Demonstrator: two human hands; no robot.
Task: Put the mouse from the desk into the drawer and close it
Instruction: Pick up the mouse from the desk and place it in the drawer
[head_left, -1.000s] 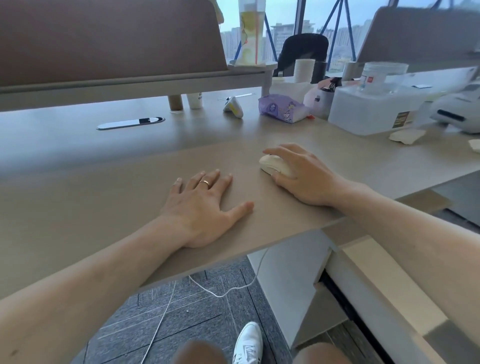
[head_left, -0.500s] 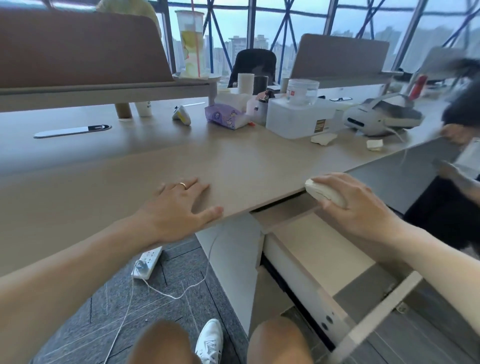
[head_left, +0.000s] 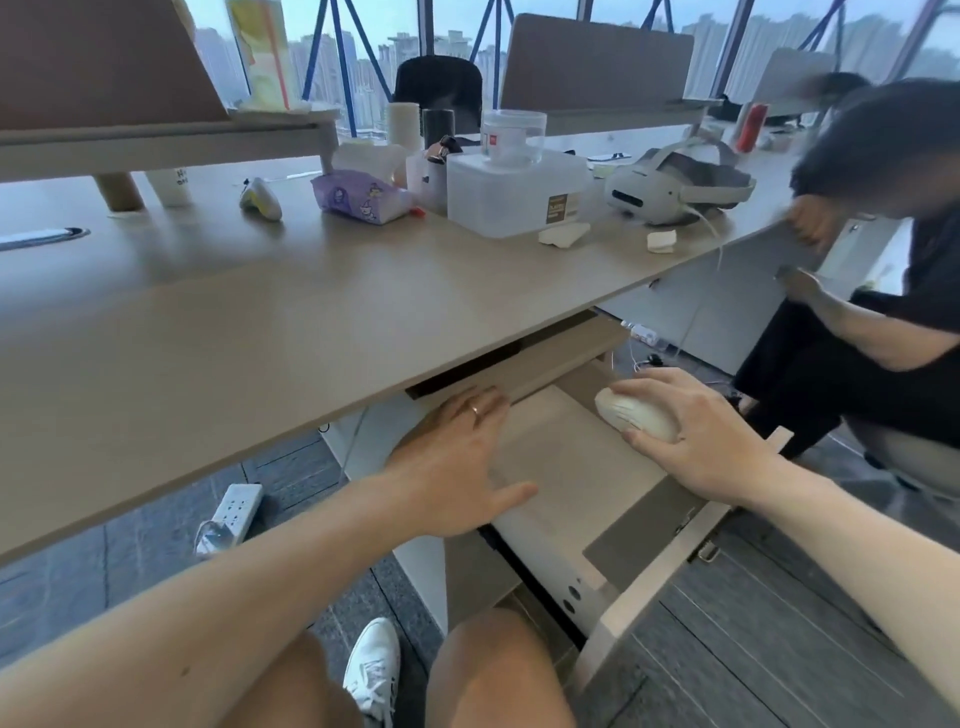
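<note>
My right hand (head_left: 696, 431) grips a cream-white mouse (head_left: 636, 415) and holds it over the right part of the open drawer (head_left: 561, 467), which is pulled out from under the beige desk (head_left: 260, 322). My left hand (head_left: 457, 462), a ring on one finger, hovers flat with fingers spread over the drawer's left side, below the desk edge. Whether it touches the drawer I cannot tell. The drawer's pale front panel (head_left: 654, 587) sticks out toward my knees.
On the desk stand a white box (head_left: 514, 192), a purple tissue pack (head_left: 358, 197) and a white headset (head_left: 670, 187). A seated person (head_left: 893, 270) in dark clothes is close on the right. A power strip (head_left: 234, 512) lies on the floor.
My right hand carried the mouse off the desk and down over the open drawer. My left hand left the desk top and dropped below its edge, over the drawer.
</note>
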